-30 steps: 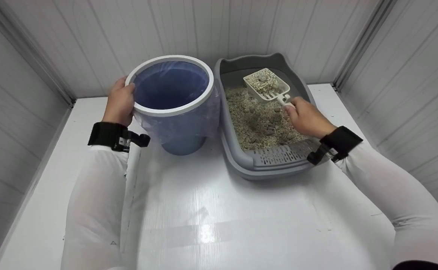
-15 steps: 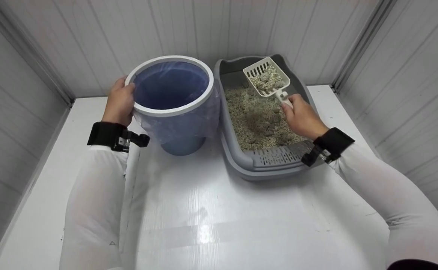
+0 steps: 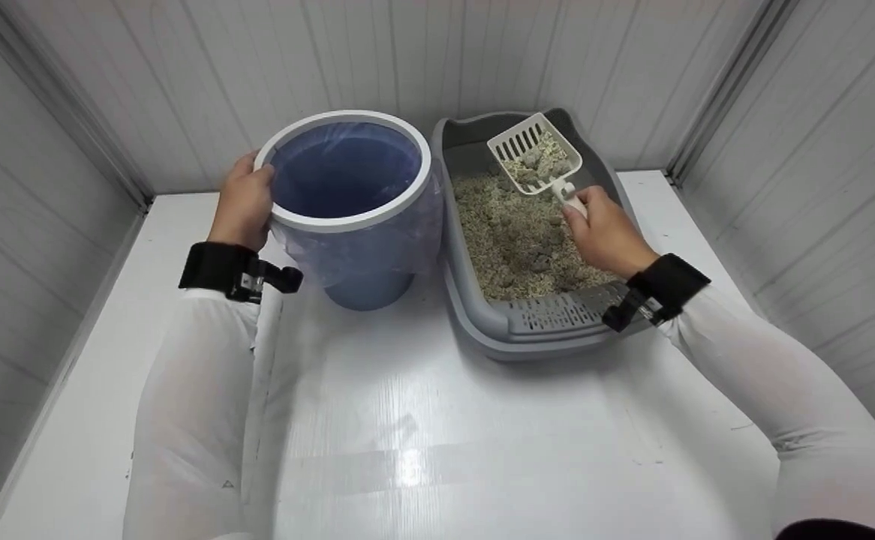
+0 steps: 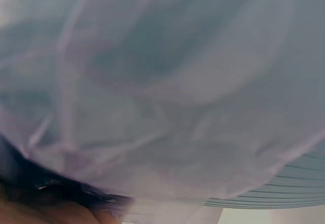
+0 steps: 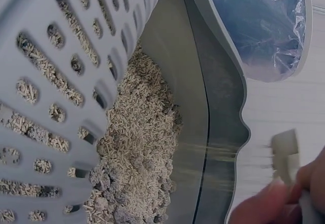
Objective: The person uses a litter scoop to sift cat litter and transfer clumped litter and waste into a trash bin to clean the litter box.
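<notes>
My left hand (image 3: 241, 201) grips the bin (image 3: 347, 202), my right hand (image 3: 604, 232) clasps the scoop (image 3: 536, 156); white tabletop (image 3: 422, 420), seemingly ribbed panel walls (image 3: 182, 67).

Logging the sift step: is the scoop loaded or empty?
Loaded: the scoop holds grey clumps and pellets, raised above the litter box in the right hand.

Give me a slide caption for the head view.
Right hand lifts white slotted scoop over grey litter tray.
</notes>
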